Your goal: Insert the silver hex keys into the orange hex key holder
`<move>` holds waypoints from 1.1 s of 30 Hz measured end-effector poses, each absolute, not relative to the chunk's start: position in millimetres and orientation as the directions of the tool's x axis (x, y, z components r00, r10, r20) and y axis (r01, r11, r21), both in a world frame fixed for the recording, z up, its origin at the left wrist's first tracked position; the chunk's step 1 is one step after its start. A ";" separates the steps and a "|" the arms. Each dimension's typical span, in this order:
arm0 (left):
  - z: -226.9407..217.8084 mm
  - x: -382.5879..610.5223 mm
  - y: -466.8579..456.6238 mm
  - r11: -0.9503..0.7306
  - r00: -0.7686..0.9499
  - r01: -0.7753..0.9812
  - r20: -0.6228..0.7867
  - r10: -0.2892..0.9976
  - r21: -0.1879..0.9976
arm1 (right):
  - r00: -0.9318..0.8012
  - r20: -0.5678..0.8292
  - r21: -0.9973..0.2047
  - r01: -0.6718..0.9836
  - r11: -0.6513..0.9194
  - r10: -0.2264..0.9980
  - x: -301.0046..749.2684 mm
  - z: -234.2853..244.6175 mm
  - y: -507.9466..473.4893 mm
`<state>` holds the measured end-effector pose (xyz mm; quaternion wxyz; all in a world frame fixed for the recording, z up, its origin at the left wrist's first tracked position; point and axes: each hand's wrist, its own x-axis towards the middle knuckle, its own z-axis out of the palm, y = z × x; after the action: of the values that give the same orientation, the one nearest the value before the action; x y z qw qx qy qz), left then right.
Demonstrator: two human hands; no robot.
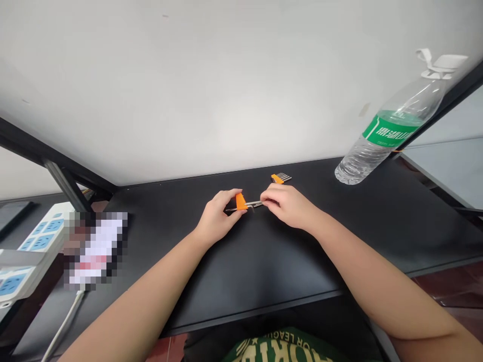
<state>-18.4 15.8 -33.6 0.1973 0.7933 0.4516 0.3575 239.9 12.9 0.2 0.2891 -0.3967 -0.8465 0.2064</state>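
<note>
My left hand (220, 214) is closed around a small orange holder (240, 201) with thin metal rods sticking out of it, held just above the black table (264, 251). My right hand (286, 204) pinches the metal rod end (253, 204) coming out of that holder. A second orange holder with a row of metal rods (280, 177) lies on the table just behind my right hand, untouched.
A clear plastic water bottle (388, 125) with a green label stands at the back right of the table. White power strips with blue sockets (33, 246) sit at the left, with a white cable (64, 322). A blurred-out flat object (96, 249) lies beside them. A white wall stands behind.
</note>
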 end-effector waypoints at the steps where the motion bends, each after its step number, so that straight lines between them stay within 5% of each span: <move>1: -33.9 -18.6 15.9 -0.517 0.339 0.574 0.390 0.856 0.635 | -0.518 0.327 -0.582 0.549 0.601 0.790 240.2 0.6 12.9; 25: -33.2 -19.9 16.1 -0.493 0.309 0.571 0.385 0.870 0.656 | -0.491 0.351 -0.591 0.545 0.595 0.797 243.4 2.2 13.5; 33: -30.9 -18.6 14.6 -0.557 0.383 0.602 0.404 0.830 0.573 | -0.573 0.373 -0.452 0.574 0.682 0.730 239.5 -6.4 9.4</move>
<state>-18.6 14.6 -30.9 0.1686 0.8144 0.4396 0.3391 239.5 9.4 -6.4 0.2737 -0.3725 -0.8753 0.1419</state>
